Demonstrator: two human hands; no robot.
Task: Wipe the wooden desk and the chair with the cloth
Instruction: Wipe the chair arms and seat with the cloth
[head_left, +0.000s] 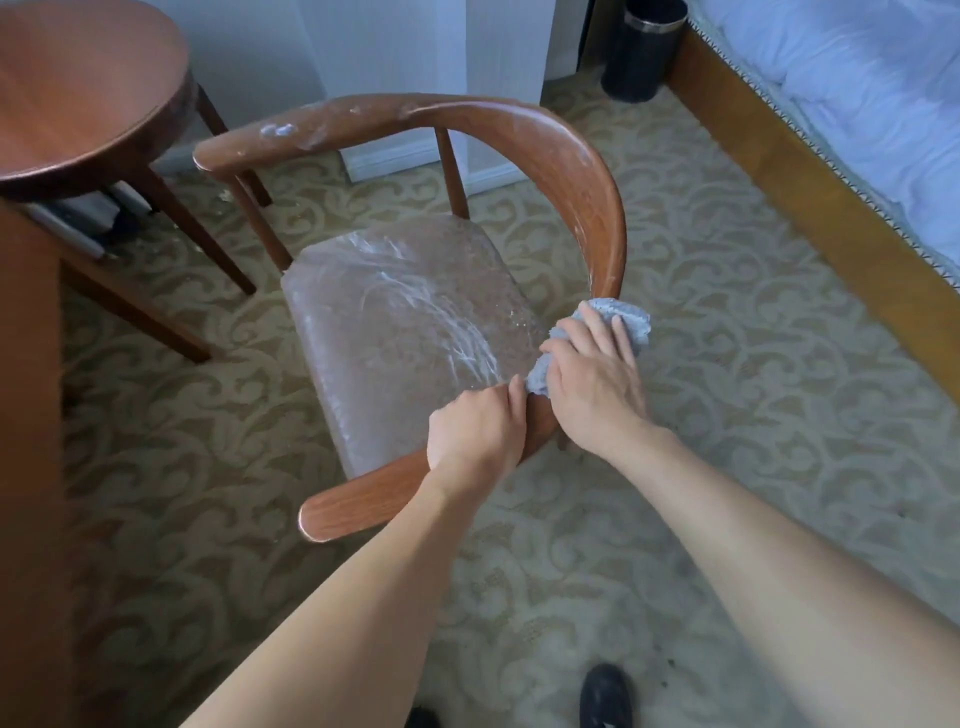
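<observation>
A: From the head camera, where is the cloth?

B: The grey cloth (592, 343) is bunched on the curved wooden armrest of the chair (587, 171), at the right side of the seat, where the rail bends toward the near end.

A: And the hands?

B: The right hand (592, 379) lies flat on top of the cloth, fingers straight and slightly spread, pressing it against the rail. The left hand (475, 431) sits just beside it on the near part of the same armrest, fingers curled round the wood in a grip. The two hands are nearly touching.

A: What about the chair itself?

B: Its seat (395, 322) is covered in clear plastic with whitish streaks. The far part of the rail carries pale smudges.

A: Anything else around?

B: A round wooden bench (78, 93) stands at the far left, well apart from the hands. A second wooden surface (26, 415) runs down the left edge; I cannot tell what it is. A black bin (644, 49) stands far right, beside a bed (857, 104) with white bedding. The patterned carpet (753, 338) covers the floor, and black shoes (605, 696) show at the near edge.
</observation>
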